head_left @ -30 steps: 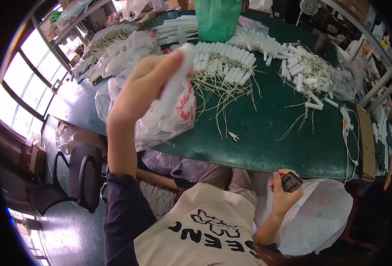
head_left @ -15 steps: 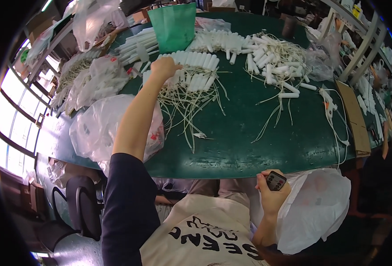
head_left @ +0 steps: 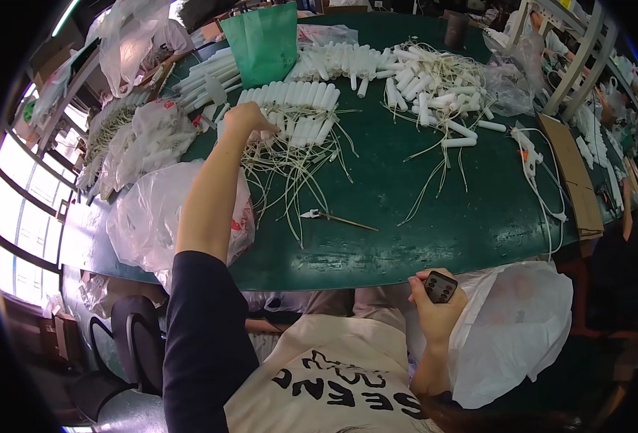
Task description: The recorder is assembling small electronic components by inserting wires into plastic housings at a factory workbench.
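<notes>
My left hand [head_left: 245, 119] reaches over the left end of a row of white tubes [head_left: 290, 94] with thin pale wires [head_left: 283, 162]. One digit stretches right across the tubes. The other fingers are hidden behind the back of the hand, so whether they grip a tube cannot be made out. At the table's front edge, my right hand [head_left: 438, 312] is closed around a small dark remote control [head_left: 440, 287], its buttons facing up. A thin brown stick [head_left: 351, 222] with a white piece at its left end lies on the table below the wires.
On the green table [head_left: 377, 187] sit a green bag [head_left: 261, 43], another heap of wired white tubes [head_left: 434, 86] and a white glue gun [head_left: 528, 155] with a cord. Clear plastic bags [head_left: 160, 209] lie at left. A white bag [head_left: 514, 332] hangs by my right arm.
The view has shifted, so the table's things appear farther left. My left hand is slightly nearer to me along the tubes. The brown stick shows plainly now. My right hand keeps the remote control.
</notes>
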Tool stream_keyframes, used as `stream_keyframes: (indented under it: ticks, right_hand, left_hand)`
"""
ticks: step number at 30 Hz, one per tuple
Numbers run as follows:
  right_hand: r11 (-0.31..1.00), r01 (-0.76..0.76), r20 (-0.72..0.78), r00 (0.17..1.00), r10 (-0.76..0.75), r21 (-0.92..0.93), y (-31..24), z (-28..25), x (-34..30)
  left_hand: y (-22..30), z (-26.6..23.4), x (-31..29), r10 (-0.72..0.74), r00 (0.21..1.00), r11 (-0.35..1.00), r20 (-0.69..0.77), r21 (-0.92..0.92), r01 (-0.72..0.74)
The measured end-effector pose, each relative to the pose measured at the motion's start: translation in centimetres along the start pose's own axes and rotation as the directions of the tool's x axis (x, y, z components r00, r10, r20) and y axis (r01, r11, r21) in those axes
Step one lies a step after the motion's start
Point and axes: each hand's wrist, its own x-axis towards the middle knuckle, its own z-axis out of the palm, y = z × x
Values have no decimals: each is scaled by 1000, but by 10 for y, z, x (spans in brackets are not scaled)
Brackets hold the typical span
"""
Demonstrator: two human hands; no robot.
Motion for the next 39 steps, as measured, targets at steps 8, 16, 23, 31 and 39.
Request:
stream_keyframes:
  ticks: [8,16,23,31,39]
  right_hand:
    - [1000,25,-20,999,-25,-7,2,-7,-3]
    - [995,101,-20,995,-102,-3,7,-9,-6]
    - [983,160,-32,986,-163,-91,11,-13,-6]
    - [985,32,-46,999,-25,169,4,-7,-6]
    - [964,150,-195,975,-107,219,6,-8,-2]
  left_hand:
    - [-3,-1,1,-29,974,997,226,-68,46]
    - [-10,12,-5,-32,998,999,-56,-41,30]
    - [3,-13,-20,103,982,980,-159,183,-73]
    - [148,-58,-80,574,802,818,-165,58,-573]
    - [243,12,-119,580,770,705,-266,-310,-638]
